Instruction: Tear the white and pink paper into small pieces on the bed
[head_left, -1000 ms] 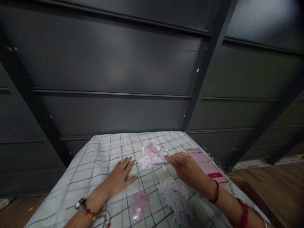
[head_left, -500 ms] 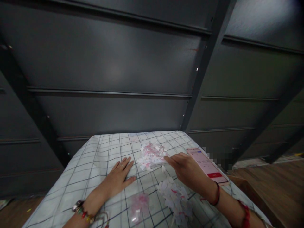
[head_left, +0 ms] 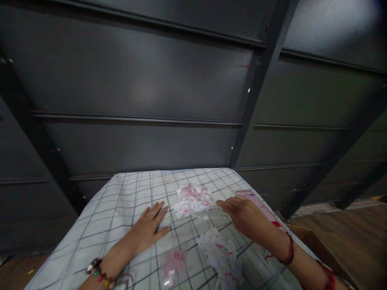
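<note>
My left hand (head_left: 148, 225) lies flat on the checked tablecloth (head_left: 133, 189), fingers spread, left of a heap of white and pink paper scraps (head_left: 193, 198). My right hand (head_left: 246, 215) is closed at the heap's right side, pinching the end of a clear plastic bag (head_left: 208, 211) that stretches along the heap's near edge. How much of the bag lies under the scraps is hidden. Nearer to me is a second pile of white scraps with red bits (head_left: 220, 255). To its left sits a small clear packet with pink contents (head_left: 173, 266).
A phone with a pink screen (head_left: 263, 207) lies at the table's right edge, partly behind my right hand. Dark metal panels (head_left: 145, 145) rise behind the table. A brown box (head_left: 314, 245) stands beside it on the right, above a wood-look floor (head_left: 347, 225).
My right hand has shifted a little right, away from the heap, and the clear plastic now shows stretched between them. It covers more of the phone. My left hand stays flat.
</note>
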### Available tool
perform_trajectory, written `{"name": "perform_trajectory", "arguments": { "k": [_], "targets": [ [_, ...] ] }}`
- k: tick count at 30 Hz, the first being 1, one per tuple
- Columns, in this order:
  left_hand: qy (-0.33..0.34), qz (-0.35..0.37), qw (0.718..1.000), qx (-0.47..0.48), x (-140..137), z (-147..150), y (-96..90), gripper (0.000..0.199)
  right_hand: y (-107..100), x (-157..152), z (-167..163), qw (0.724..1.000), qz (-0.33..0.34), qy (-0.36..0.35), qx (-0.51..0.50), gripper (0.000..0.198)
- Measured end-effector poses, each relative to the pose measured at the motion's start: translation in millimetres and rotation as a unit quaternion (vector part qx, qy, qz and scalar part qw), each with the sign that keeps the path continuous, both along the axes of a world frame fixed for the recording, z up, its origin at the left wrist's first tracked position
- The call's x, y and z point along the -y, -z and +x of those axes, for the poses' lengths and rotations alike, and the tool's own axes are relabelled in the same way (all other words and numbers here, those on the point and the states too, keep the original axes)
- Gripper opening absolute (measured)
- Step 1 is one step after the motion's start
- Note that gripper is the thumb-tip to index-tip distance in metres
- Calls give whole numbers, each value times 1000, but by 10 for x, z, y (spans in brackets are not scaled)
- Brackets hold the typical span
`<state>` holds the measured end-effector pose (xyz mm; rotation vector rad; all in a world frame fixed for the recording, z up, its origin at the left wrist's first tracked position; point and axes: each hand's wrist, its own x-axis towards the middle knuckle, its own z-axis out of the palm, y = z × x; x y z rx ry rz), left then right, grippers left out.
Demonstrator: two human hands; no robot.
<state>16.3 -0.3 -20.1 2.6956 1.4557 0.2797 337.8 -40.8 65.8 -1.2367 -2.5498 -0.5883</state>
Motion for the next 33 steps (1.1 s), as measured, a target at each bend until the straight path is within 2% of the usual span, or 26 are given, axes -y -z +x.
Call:
{"name": "perform_trajectory", "arguments": {
  "k": [9,18,24,29,33],
  "targets": [
    [-9,-7,1000,-10,1,24,-10,65,-98,-9,-7,1000,2,-4,8,41],
    [-1,-12,1000,-14,0,21,-27,64,-57,40,229,1000,25,-19,5,38],
    [-4,3,1000,-10,-35,4,48,64,-75,53,310,999,32,-14,-3,40],
    [3,18,1000,-5,-54,-9,83,63,-99,-1,267,999,27,17,-5,42],
    [-1,-1,1000,-18,-37,11,29,65,-97,-29,170,1000,13,6,8,37]
  ]
}}
